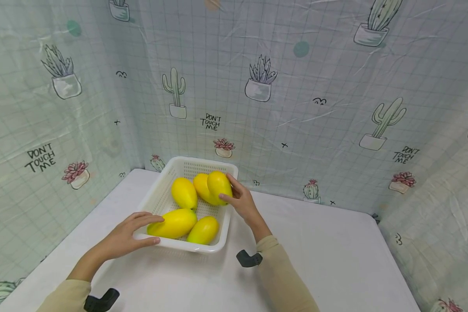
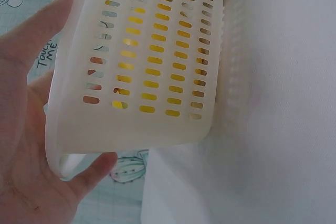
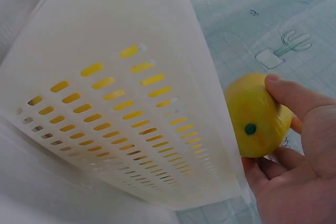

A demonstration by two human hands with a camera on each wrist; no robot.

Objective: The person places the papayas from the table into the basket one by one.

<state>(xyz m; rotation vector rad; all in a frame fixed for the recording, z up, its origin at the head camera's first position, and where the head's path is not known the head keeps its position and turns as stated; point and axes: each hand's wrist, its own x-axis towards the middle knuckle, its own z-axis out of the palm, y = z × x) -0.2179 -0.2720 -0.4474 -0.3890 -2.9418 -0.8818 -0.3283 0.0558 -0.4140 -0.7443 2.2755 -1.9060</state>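
Observation:
In the head view my right hand [image 1: 243, 203] grips a yellow mango [image 1: 219, 187] at the right rim of a white plastic basket [image 1: 179, 246]. In the right wrist view, thumb and fingers hold that mango [image 3: 257, 116], its green stem spot facing the camera. My left hand [image 1: 122, 236] lies at the basket's near-left corner. Its straight fingers reach over a large mango [image 1: 173, 224], and its thumb rests along the outer rim. The left wrist view has the left hand [image 2: 37, 129] spread around the basket corner [image 2: 68, 145].
Also in the basket are a mango [image 1: 184, 193] at left, one [image 1: 202, 187] behind the held one, and another [image 1: 204, 230] in front. The basket stands on a white-covered table [image 1: 308, 251]. A cactus-print curtain [image 1: 288, 117] rises behind and at both sides.

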